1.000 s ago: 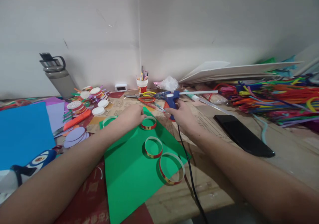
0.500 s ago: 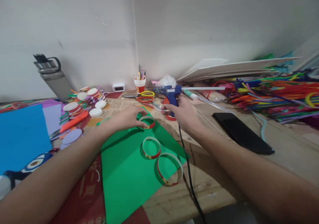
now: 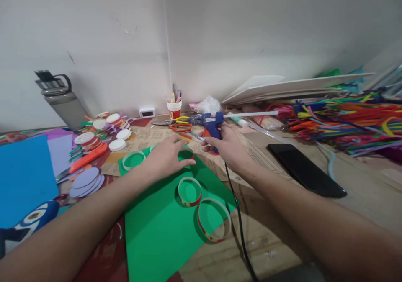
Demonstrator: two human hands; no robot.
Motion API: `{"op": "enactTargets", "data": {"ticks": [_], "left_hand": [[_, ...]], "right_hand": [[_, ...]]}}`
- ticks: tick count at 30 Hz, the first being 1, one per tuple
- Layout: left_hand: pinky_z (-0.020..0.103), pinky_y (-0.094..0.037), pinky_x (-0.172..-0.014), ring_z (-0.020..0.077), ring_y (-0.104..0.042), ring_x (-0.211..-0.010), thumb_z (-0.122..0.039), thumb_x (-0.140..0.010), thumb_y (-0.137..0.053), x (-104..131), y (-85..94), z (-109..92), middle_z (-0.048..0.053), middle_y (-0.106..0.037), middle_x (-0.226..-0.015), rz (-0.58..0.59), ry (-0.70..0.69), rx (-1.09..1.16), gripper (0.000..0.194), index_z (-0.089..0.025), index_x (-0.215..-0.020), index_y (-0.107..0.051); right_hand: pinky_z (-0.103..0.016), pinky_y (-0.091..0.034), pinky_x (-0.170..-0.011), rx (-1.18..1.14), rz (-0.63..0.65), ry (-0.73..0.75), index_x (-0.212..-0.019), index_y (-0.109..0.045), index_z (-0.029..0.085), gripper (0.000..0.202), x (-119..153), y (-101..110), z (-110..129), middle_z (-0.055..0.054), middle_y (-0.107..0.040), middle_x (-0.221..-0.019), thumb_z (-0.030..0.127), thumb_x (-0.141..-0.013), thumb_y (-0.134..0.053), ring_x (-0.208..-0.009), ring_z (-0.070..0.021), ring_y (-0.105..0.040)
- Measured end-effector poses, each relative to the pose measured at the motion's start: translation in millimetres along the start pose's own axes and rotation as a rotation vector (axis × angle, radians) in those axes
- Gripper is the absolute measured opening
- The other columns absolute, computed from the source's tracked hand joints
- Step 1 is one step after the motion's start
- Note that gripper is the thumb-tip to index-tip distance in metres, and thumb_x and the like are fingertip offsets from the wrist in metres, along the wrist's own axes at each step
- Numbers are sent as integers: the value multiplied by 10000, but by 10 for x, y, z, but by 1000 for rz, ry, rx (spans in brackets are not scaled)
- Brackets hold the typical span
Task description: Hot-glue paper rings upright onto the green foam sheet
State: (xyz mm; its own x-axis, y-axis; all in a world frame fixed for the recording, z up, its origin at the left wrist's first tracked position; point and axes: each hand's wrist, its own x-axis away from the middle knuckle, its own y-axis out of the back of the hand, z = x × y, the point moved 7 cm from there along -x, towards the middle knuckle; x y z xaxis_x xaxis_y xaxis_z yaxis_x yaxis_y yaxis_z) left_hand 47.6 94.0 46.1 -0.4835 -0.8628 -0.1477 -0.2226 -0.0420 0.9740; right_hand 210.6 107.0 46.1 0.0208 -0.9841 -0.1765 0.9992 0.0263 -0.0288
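My right hand (image 3: 230, 146) is wrapped round the handle of a blue hot glue gun (image 3: 213, 125), with a long white glue stick out of its back and a black cord hanging down. My left hand (image 3: 166, 158) hovers low over a green sheet (image 3: 160, 219), thumb and fingers apart. Its thumb passes in front of a red-and-yellow paper ring (image 3: 187, 151), partly hidden; whether they touch I cannot tell. Two more such rings, a smaller one (image 3: 189, 203) and a larger one (image 3: 205, 234), stand nearer me. Another ring (image 3: 134, 152) is at the sheet's left corner.
Left are a blue sheet (image 3: 25, 177), purple discs (image 3: 86, 179), an orange-handled cutter (image 3: 89, 158) and a grey bottle (image 3: 64, 104). Scissors (image 3: 180, 127) and a pen cup (image 3: 174, 109) stand behind. A black phone (image 3: 304, 169) and bundled pipe cleaners (image 3: 345, 119) are right.
My left hand has shifted slightly down and right over the ring, its thumb now farther out from the fingers. The glue gun stays in my right hand, and the view has tilted slightly.
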Motion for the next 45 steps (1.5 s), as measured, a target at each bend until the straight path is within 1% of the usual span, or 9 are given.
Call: {"op": "enactTargets", "data": {"ticks": [6,11,14,17,20,24,30,38,45], "left_hand": [[440,-423,-1051,296,-527,-1214,-474,-943,-500,31,-112,-78,133,-582,-1257,57,-101,-65,461,-194,-1298,-592],[456,-453,-1019,315,-552,-1176,-500,-895,-569,14,-117,-57,157,-600,-1232,46,-105,-33,530,-156,-1296,-599],[442,-465,-1012,298,-582,-1145,-528,-903,-545,-25,-79,-16,148,-635,-1202,-19,-63,30,501,-156,-1221,-651],[416,-463,-1024,259,-612,-1116,-417,-973,-444,-56,27,56,110,-685,-1166,-142,10,143,383,-169,-1106,-704],[404,-480,-1006,241,-636,-1083,-341,-971,-454,-63,94,115,71,-715,-1148,-206,58,224,325,-193,-1086,-719],[412,-490,-992,253,-642,-1085,-347,-933,-543,-64,37,122,78,-724,-1132,-192,49,181,275,-194,-1067,-729],[439,-476,-1015,280,-613,-1138,-385,-898,-611,-42,-109,34,117,-701,-1175,-169,-24,100,331,-158,-1122,-700],[438,-456,-1050,263,-588,-1159,-386,-912,-604,-8,-158,-10,99,-695,-1174,-176,-12,117,332,-164,-1144,-688],[456,-467,-1034,273,-579,-1143,-364,-907,-608,16,-178,-20,116,-685,-1138,-207,-18,122,306,-159,-1118,-691]], "right_hand": [[-294,-561,-584,-1,-18,-48,-932,-504,226,271,-14,9,-46,4,-651,-790,143,-715,-645,-646,-147,-645],[-290,-565,-582,3,-28,-59,-916,-506,220,263,-14,11,-42,6,-646,-772,132,-710,-643,-639,-145,-645],[-284,-567,-574,3,-35,-43,-901,-507,218,259,-18,22,-37,15,-638,-771,137,-700,-649,-632,-139,-639],[-279,-566,-569,-6,-37,8,-880,-514,216,245,-30,45,-17,12,-643,-786,145,-694,-655,-626,-132,-634],[-278,-563,-577,-8,-75,51,-877,-528,217,242,-46,104,8,3,-655,-814,153,-683,-657,-634,-133,-635],[-279,-566,-593,-22,-143,63,-919,-520,222,267,-68,180,21,1,-658,-837,165,-688,-641,-662,-140,-643],[-274,-559,-581,1,-126,60,-921,-522,217,263,-75,171,17,0,-658,-814,159,-692,-638,-661,-144,-645],[-277,-548,-564,-14,-85,50,-876,-516,222,231,-75,129,-38,5,-655,-787,139,-702,-645,-609,-137,-637],[-280,-552,-558,6,-108,17,-891,-515,220,246,-98,129,-109,9,-658,-737,137,-704,-649,-614,-149,-655]]}}
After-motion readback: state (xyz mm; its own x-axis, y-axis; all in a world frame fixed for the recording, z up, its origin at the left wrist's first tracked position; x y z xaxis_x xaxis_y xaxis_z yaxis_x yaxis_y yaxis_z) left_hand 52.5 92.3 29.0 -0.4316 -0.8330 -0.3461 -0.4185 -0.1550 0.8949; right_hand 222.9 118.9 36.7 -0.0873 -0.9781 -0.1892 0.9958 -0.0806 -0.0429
